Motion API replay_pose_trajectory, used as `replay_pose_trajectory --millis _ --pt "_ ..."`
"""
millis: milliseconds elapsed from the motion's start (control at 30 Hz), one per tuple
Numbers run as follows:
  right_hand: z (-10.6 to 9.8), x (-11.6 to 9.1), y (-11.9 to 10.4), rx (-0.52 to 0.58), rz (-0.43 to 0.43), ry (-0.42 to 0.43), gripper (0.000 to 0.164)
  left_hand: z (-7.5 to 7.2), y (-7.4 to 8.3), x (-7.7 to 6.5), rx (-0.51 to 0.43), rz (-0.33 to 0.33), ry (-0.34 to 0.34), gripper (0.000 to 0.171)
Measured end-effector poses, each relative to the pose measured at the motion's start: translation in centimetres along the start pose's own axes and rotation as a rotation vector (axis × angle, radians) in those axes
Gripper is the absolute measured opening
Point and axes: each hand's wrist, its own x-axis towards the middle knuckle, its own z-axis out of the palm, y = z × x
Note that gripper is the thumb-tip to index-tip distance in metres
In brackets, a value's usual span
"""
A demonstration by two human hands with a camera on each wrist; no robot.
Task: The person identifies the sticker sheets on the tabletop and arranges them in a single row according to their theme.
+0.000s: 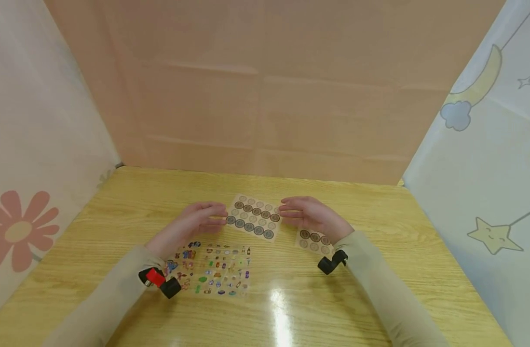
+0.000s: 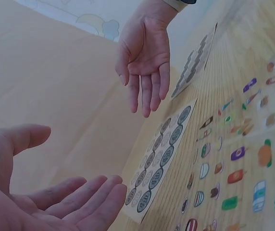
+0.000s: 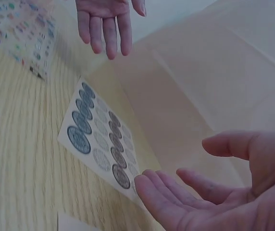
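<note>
The head view is bright and warm, with a white streak of glare (long and blown out) on the near tabletop (image 1: 230, 323) and soft shadows beside the sleeves (image 1: 377, 279). Both wrist views look dimmer, greyer and hazy. In the right wrist view, the colourful sticker sheet (image 3: 24, 36) blurs, its pictures indistinct.

In front of me, a person's left forearm (image 1: 115, 294) and right forearm (image 1: 381, 284), both beige-sleeved, are stretching forward and angling inward. The left hand (image 1: 194, 220) and right hand (image 1: 313, 213) are facing each other, apart, palms turning inward, fingers extending loosely, thumbs standing away from the fingers.
</note>
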Motion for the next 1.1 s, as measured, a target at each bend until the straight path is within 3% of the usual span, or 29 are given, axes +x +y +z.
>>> replay_pose_trajectory --millis 400,633,867,1100 --pt "-1.5 1.4 0.0 -0.066 0.030 0.117 0.050 -1.0 0.0 2.4 0.068 -0.073 -0.005 0.056" --pt "-2.0 1.6 -0.2 -0.106 0.051 0.132 0.053 -1.1 0.0 3.0 0.043 -0.146 0.044 0.056" --pt "-2.0 2.0 -0.1 -0.121 0.074 0.146 0.049 -1.2 -0.2 3.3 -0.025 -0.195 0.038 0.059" --pt "-1.7 2.0 0.1 -0.114 0.055 0.159 0.048 -1.1 -0.5 3.5 -0.054 -0.196 0.060 0.056"
